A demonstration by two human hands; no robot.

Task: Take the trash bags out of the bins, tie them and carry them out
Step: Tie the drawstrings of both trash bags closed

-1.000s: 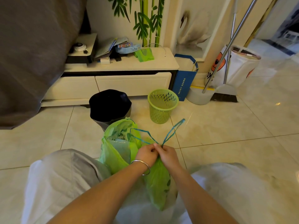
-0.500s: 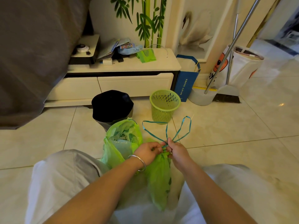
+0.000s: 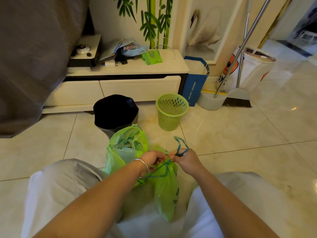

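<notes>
A green trash bag [image 3: 165, 191] hangs between my knees, its neck gathered by a blue drawstring [image 3: 180, 148]. My left hand [image 3: 152, 159] pinches one part of the drawstring at the neck. My right hand [image 3: 186, 159] grips the other part, with a loop sticking up past its fingers. A second green trash bag [image 3: 127, 145] stands open on the floor just left of my hands. Behind it are a bin lined with a black bag [image 3: 115, 111] and an unlined green slotted bin [image 3: 171, 111].
A low white cabinet [image 3: 123, 86] with clutter runs along the wall behind the bins. A blue paper bag [image 3: 193, 86], a dustpan [image 3: 211, 100], a broom [image 3: 238, 98] and a white printed bag [image 3: 250, 69] stand at the right. Grey fabric [image 3: 34, 57] hangs at the left.
My hands have moved apart along the drawstring. The tall loops that stood above my hands have dropped into a small loop at my right hand, and a strand now hangs below my left wrist.
</notes>
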